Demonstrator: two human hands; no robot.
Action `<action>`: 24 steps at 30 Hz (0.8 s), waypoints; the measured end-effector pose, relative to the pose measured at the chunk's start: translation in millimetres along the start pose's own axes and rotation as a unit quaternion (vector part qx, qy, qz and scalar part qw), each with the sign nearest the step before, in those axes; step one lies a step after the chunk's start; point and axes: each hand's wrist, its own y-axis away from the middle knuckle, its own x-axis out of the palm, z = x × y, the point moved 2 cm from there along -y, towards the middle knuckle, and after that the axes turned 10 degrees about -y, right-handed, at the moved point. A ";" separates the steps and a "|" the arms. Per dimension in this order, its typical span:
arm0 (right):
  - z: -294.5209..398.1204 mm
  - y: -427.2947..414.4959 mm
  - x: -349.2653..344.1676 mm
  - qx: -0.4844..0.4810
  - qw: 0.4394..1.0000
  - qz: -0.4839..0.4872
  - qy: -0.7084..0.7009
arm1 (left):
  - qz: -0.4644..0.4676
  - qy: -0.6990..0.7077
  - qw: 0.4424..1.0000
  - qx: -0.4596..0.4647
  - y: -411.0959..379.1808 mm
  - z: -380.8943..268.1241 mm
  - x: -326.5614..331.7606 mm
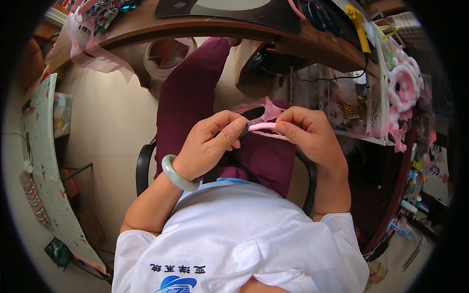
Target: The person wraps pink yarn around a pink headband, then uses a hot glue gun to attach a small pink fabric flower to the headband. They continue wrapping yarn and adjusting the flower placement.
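Observation:
Over the lap, my left hand (pixel 216 141) pinches a small dark strip (pixel 244 132) at the end of a pink cord loop between thumb and index finger. My right hand (pixel 311 133) grips the other side of this soft pink cord (pixel 263 126), which is bent into a narrow loop. The two hands are a short gap apart. A sheer pink ribbon (pixel 272 110) rises behind the cord, close to the right fingertips. How the ribbon joins the strip is hidden by the fingers.
Ahead is a wooden desk (pixel 205 27) with a dark mat (pixel 234 14) and a yellow hot glue gun (pixel 359 29) with a cord. Sheer pink ribbon (pixel 99 60) hangs off its left edge. A white bin (pixel 157 71) stands below. Pink fluffy rings (pixel 402 86) hang at right.

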 end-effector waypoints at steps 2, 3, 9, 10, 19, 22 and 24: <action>-0.5 -0.6 0.1 0.004 1.000 0.001 0.008 | -0.006 0.003 1.000 -0.006 -0.1 -1.2 0.5; -2.0 -1.0 0.1 0.002 1.000 0.001 0.014 | -0.009 0.003 1.000 -0.007 -0.3 -1.8 1.5; -1.9 -1.3 0.5 -0.001 0.999 0.000 0.035 | -0.030 -0.051 0.998 0.018 -3.8 0.6 5.6; -1.7 -1.5 1.0 -0.001 0.999 0.000 0.038 | -0.039 -0.060 0.997 0.023 -4.4 1.2 5.9; 0.1 -3.1 1.4 0.018 0.997 0.011 0.078 | -0.044 -0.097 0.994 0.032 -2.5 -0.4 6.4; -3.0 -4.0 2.1 0.019 0.998 0.019 0.061 | -0.033 -0.075 0.997 0.016 -2.6 1.2 7.7; -3.7 -3.6 2.1 0.011 0.998 0.023 0.050 | -0.030 -0.025 0.999 -0.020 -2.7 2.9 8.3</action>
